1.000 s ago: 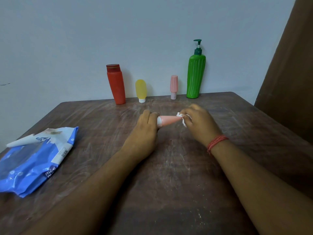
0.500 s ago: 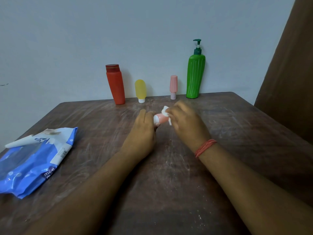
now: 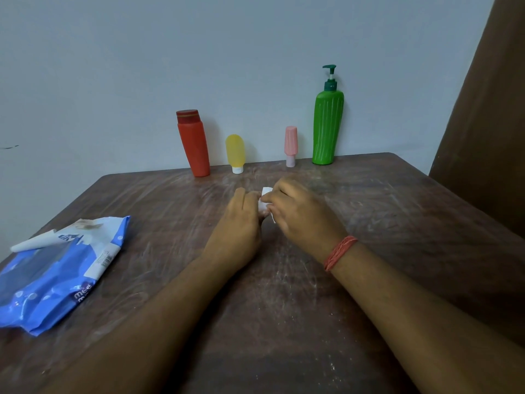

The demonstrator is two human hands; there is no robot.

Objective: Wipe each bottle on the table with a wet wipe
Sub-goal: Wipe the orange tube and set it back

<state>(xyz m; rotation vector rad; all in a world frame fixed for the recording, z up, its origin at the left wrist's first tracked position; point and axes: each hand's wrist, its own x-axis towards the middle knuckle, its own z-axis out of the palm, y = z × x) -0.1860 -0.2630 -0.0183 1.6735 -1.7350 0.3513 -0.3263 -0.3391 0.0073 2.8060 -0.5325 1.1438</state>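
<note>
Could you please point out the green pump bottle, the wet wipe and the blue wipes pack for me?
green pump bottle (image 3: 326, 129), head view, middle of its ribbed body.
wet wipe (image 3: 264, 199), head view, white fold between the hands.
blue wipes pack (image 3: 42, 280), head view, middle of the wrapper.

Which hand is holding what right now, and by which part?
Right hand pinches a white wet wipe at its bunched middle. Left hand curls round something hidden beneath; the item and its held part cannot be told.

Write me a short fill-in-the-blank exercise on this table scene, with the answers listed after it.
1. The bottle with a pump top is coloured ____.
2. The blue wipes pack lies on the table's ____ side.
3. The number of bottles standing along the wall is ____.
4. The red thread band is on the ____ wrist.

Answers: green; left; four; right
</note>
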